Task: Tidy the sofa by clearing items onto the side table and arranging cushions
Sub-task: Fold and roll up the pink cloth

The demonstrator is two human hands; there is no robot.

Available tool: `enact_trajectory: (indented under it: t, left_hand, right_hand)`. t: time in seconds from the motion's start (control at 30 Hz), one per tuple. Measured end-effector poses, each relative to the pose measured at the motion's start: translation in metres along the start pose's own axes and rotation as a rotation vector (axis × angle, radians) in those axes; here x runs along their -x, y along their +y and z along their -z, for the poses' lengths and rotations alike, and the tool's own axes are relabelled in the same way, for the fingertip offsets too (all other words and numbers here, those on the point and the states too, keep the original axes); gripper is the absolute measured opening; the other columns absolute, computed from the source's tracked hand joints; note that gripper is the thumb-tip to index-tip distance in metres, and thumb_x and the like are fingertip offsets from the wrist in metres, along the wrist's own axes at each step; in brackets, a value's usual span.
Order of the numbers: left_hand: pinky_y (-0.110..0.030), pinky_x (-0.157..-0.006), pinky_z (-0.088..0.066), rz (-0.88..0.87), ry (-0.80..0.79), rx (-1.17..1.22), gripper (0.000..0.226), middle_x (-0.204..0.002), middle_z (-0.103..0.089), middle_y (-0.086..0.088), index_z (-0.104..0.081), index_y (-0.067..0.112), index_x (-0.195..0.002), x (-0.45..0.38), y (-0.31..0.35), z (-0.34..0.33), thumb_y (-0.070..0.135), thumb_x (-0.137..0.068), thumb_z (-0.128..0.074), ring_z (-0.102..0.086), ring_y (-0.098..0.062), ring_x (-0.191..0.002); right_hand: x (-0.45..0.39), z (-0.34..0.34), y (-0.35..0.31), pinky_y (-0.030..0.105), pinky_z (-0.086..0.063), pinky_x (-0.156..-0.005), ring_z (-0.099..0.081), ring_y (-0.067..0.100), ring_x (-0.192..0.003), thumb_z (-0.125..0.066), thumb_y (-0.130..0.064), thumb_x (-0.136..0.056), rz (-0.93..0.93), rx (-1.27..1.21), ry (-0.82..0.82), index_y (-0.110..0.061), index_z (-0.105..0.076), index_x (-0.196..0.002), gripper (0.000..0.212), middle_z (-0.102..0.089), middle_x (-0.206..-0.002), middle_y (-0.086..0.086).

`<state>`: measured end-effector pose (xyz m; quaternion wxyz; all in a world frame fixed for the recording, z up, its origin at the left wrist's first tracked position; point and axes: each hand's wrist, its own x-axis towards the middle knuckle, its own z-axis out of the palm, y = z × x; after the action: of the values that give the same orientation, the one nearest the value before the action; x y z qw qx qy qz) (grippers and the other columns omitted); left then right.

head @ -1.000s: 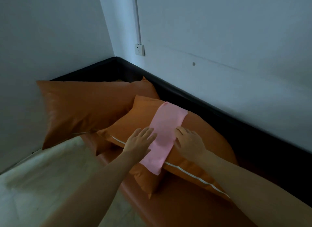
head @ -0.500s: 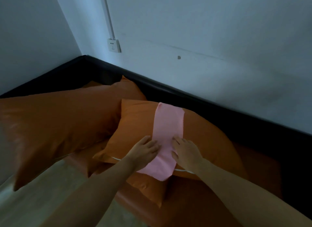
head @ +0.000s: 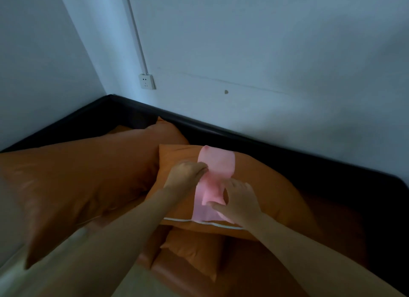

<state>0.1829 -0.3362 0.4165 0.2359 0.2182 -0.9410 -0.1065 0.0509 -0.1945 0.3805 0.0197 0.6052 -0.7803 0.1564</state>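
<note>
Cloth point(head: 215, 175): one pink strip is lying across one of two cushions point(head: 261, 186); we are now pinching it with left hand point(head: 186, 175) and right hand point(head: 240, 202), bunching what lay flat.

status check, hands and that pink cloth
Left hand pinches long pink cloth; right hand grips it too. Cloth lies across orange satin cushion. Nothing in the way.

A white wall socket point(head: 146, 81) sits below a cable conduit point(head: 135, 31) near the corner
</note>
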Motion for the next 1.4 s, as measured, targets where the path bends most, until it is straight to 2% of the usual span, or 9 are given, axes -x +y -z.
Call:
enact_trajectory:
  t: [0.13,0.33,0.57,0.67,0.77,0.93,1.17,1.3,1.4]
  left_hand:
    - [-0.033,-0.073,-0.053,-0.013,-0.02,0.019,0.041,-0.081,-0.071,-0.004,-0.072,0.013,-0.098,-0.004,0.014,0.013,0.033,-0.096,-0.037,-0.065,-0.02,-0.072]
    - [-0.031,-0.071,-0.054,-0.02,0.019,0.008,0.048,-0.079,-0.071,0.0,-0.073,0.015,-0.093,-0.011,0.027,0.032,0.037,-0.095,-0.031,-0.064,-0.015,-0.07]
    - [-0.029,-0.065,-0.047,-0.038,-0.007,-0.112,0.017,-0.082,-0.071,-0.004,-0.071,0.013,-0.09,-0.022,0.038,0.052,0.013,-0.095,-0.055,-0.063,-0.019,-0.072]
    - [-0.039,-0.073,-0.052,0.032,-0.016,-0.123,0.019,-0.096,-0.071,-0.008,-0.069,0.011,-0.104,-0.024,0.039,0.056,0.009,-0.094,-0.054,-0.065,-0.027,-0.086]
    - [-0.034,-0.081,-0.05,0.331,0.004,0.016,0.026,-0.114,-0.063,-0.006,-0.057,0.013,-0.121,-0.024,0.059,0.056,0.023,-0.097,-0.051,-0.061,-0.024,-0.099]
    - [-0.028,-0.084,-0.045,0.816,-0.242,0.469,0.091,-0.143,-0.044,-0.008,-0.025,0.011,-0.148,-0.018,0.09,0.035,0.059,-0.081,-0.064,-0.049,-0.026,-0.124]
    - [-0.023,-0.076,-0.049,0.65,-0.252,0.761,0.045,-0.118,-0.061,-0.001,-0.056,0.017,-0.116,-0.029,0.11,0.031,0.04,-0.081,-0.073,-0.058,-0.015,-0.1]
    - [-0.032,-0.081,-0.054,0.626,-0.149,0.664,0.059,-0.114,-0.061,-0.003,-0.052,0.015,-0.122,-0.037,0.127,0.03,0.043,-0.076,-0.076,-0.061,-0.022,-0.102]
    - [-0.032,-0.077,-0.053,0.713,-0.021,0.542,0.036,-0.102,-0.065,-0.003,-0.059,0.014,-0.109,-0.04,0.126,0.031,0.04,-0.085,-0.068,-0.063,-0.023,-0.093]
  right_hand:
    - [-0.012,0.018,0.0,0.033,-0.051,-0.072,-0.065,0.024,-0.08,-0.06,-0.034,-0.092,-0.062,-0.154,0.057,-0.011,-0.069,-0.1,0.025,-0.069,-0.094,0.006]
    - [-0.019,0.042,0.003,0.033,-0.052,-0.083,-0.063,0.02,-0.094,-0.052,-0.054,-0.09,-0.05,-0.164,-0.057,-0.014,-0.059,-0.123,0.052,-0.065,-0.111,0.002]
    - [-0.025,0.067,0.008,0.018,-0.037,-0.064,-0.062,0.023,-0.08,-0.045,-0.016,-0.098,-0.067,-0.296,0.067,-0.005,-0.066,-0.095,0.024,-0.067,-0.091,0.011]
    - [-0.029,0.088,0.017,0.03,-0.043,-0.062,-0.062,0.025,-0.081,-0.044,-0.015,-0.096,-0.115,-0.372,0.089,-0.007,-0.062,-0.095,0.02,-0.066,-0.089,0.007]
    - [-0.038,0.11,0.022,0.04,-0.047,-0.069,-0.058,0.025,-0.079,-0.041,-0.014,-0.097,-0.12,-0.427,0.131,-0.007,-0.058,-0.094,0.019,-0.063,-0.086,0.007]
    - [-0.051,0.143,0.026,0.037,-0.047,-0.065,-0.056,0.024,-0.075,-0.037,-0.017,-0.1,-0.089,-0.368,0.123,-0.01,-0.055,-0.098,0.02,-0.06,-0.085,0.006]
    - [-0.055,0.156,0.036,0.04,-0.051,-0.077,-0.061,0.022,-0.084,-0.043,-0.016,-0.098,-0.057,-0.356,0.136,-0.01,-0.061,-0.1,0.019,-0.067,-0.094,0.006]
    - [-0.055,0.155,0.037,0.039,-0.052,-0.075,-0.062,0.022,-0.082,-0.046,-0.015,-0.096,-0.045,-0.338,0.152,-0.011,-0.064,-0.098,0.018,-0.069,-0.092,0.007]
    - [-0.055,0.157,0.038,0.039,-0.051,-0.074,-0.061,0.023,-0.082,-0.047,-0.013,-0.096,-0.024,-0.325,0.151,-0.009,-0.065,-0.097,0.018,-0.069,-0.09,0.008]
